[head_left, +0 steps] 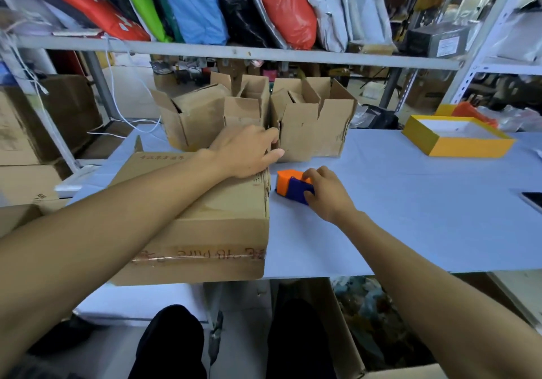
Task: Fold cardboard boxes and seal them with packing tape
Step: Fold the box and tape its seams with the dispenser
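Observation:
A closed brown cardboard box [217, 226] lies on the pale blue table [410, 217], its top and front taped over. My left hand [246, 153] rests on the box's far right corner with the fingers straight. Just right of the box sits an orange and blue tape dispenser [289, 186]. My right hand [325, 194] grips its blue body from the right. Behind them stand two open cardboard boxes [205, 114] [311, 120] with flaps up.
A yellow tray-like box lid [457, 141] with a white inside sits at the back right. A dark phone edge [532, 199] lies at the far right. A grey shelf beam [234, 51] crosses overhead. More cartons stand at the left [44, 120].

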